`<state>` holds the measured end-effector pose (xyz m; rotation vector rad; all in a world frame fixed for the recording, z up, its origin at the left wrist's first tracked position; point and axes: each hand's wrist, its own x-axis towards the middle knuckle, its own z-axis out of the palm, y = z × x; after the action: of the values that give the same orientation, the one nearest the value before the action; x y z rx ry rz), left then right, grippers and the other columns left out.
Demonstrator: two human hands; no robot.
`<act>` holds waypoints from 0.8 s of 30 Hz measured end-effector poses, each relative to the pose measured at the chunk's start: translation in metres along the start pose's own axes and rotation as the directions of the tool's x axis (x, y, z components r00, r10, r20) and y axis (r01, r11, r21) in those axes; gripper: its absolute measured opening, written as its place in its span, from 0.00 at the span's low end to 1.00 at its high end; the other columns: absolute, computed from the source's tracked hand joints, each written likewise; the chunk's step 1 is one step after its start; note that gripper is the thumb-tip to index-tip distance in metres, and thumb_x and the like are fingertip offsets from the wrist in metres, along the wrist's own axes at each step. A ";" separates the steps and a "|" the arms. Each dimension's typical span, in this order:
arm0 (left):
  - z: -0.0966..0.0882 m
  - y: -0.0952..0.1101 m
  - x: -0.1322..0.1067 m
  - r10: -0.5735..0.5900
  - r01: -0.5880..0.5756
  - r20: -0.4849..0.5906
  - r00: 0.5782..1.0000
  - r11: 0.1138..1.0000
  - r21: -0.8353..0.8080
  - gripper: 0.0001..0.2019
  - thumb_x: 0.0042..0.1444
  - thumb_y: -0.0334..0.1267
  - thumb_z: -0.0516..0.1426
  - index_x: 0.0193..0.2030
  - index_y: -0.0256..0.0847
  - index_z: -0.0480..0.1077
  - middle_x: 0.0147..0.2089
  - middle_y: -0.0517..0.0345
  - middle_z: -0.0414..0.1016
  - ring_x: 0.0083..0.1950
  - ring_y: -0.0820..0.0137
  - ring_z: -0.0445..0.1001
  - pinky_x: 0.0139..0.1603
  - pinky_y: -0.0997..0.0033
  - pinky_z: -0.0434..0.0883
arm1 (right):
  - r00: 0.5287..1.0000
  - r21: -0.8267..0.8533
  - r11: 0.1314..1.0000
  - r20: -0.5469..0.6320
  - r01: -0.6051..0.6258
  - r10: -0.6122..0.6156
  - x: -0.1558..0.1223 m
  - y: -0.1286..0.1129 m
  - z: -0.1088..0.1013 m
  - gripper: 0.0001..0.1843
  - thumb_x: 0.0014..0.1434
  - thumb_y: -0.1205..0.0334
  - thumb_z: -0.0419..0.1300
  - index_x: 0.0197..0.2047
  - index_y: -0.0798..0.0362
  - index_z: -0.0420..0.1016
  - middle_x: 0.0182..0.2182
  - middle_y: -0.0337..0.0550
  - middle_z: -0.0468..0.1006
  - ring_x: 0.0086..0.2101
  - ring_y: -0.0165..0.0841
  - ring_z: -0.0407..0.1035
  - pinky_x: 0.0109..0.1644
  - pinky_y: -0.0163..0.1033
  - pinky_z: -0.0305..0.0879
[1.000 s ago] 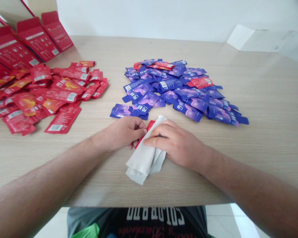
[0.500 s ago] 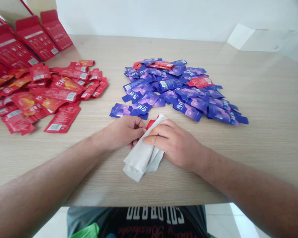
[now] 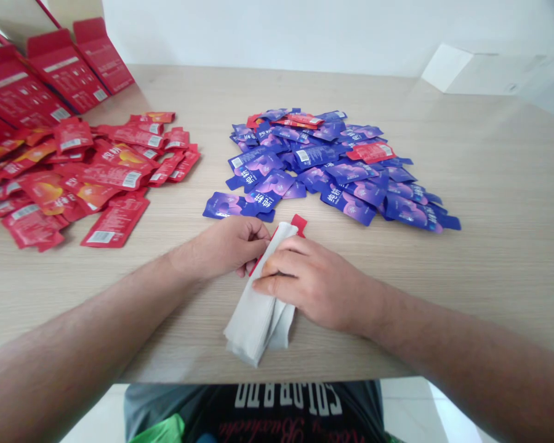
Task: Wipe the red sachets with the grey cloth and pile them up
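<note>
A folded white cloth or tissue (image 3: 249,320) lies slanted over a red sachet (image 3: 300,224) near the table's front. My right hand (image 3: 318,283) grips the cloth from the right, thumb and fingers on its upper face. Only the sachet's top corner and a thin strip of its left edge show; the cloth covers the rest. At that left edge my left hand (image 3: 228,246) is closed in a pinch on the sachet, its fingertips partly hidden. Just beyond the hands is a pile of purple sachets (image 3: 314,157), with a few red ones among them.
To the left lies a heap of red sachets (image 3: 96,175). Behind it, red cartons (image 3: 64,71) stand in a row with raised flaps. A white box (image 3: 475,72) sits at the back right against the wall. The wooden table's (image 3: 189,366) front edge is close to my body.
My right hand has slid the cloth down toward me and slightly left, baring the red sachet's top corner. My left hand has stayed nearly still.
</note>
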<state>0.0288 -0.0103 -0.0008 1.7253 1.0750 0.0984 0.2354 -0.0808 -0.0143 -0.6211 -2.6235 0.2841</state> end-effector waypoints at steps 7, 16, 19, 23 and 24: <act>0.001 -0.001 -0.001 -0.010 0.010 0.002 1.000 0.999 -0.036 0.07 0.64 0.40 0.56 0.36 0.41 0.69 0.24 0.66 0.71 0.21 0.76 0.70 0.21 0.78 0.69 | 0.986 0.002 0.990 -0.088 -0.140 0.140 -0.013 0.028 -0.012 0.12 0.70 0.68 0.57 0.53 0.55 0.79 0.47 0.51 0.79 0.50 0.44 0.69 0.58 0.53 0.69; 0.001 -0.002 -0.002 0.016 -0.013 0.045 0.999 0.998 -0.058 0.08 0.64 0.41 0.56 0.35 0.41 0.69 0.24 0.66 0.71 0.23 0.77 0.72 0.22 0.80 0.70 | 0.971 0.056 0.982 -0.150 -0.182 0.188 -0.012 0.037 -0.006 0.15 0.66 0.73 0.60 0.54 0.58 0.78 0.50 0.54 0.79 0.52 0.45 0.70 0.59 0.52 0.68; 0.002 -0.002 -0.003 0.021 -0.019 0.034 0.999 0.998 -0.054 0.09 0.64 0.42 0.56 0.35 0.41 0.70 0.25 0.66 0.72 0.24 0.76 0.74 0.24 0.79 0.72 | 0.979 0.080 0.985 -0.125 -0.151 0.161 -0.013 0.038 -0.007 0.16 0.66 0.73 0.59 0.55 0.56 0.77 0.50 0.53 0.79 0.52 0.45 0.71 0.60 0.53 0.69; 0.002 -0.002 -0.003 0.019 -0.018 0.020 1.000 0.999 -0.046 0.08 0.64 0.42 0.56 0.35 0.41 0.70 0.25 0.66 0.72 0.25 0.75 0.75 0.24 0.78 0.72 | 0.980 0.099 0.985 -0.125 -0.144 0.156 -0.013 0.038 -0.008 0.16 0.67 0.73 0.58 0.55 0.55 0.77 0.50 0.53 0.79 0.52 0.45 0.71 0.59 0.54 0.69; 0.002 -0.002 -0.003 0.018 -0.017 0.023 1.000 0.999 -0.047 0.08 0.63 0.41 0.56 0.35 0.41 0.71 0.25 0.66 0.72 0.24 0.75 0.74 0.24 0.78 0.72 | 0.976 0.098 0.982 -0.134 -0.160 0.173 -0.013 0.038 -0.008 0.16 0.66 0.73 0.59 0.55 0.56 0.77 0.50 0.53 0.80 0.52 0.45 0.71 0.59 0.54 0.69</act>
<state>0.0268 -0.0141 -0.0019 1.6900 1.0325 0.1138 0.2643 -0.0531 -0.0224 -0.8030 -2.4136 0.3882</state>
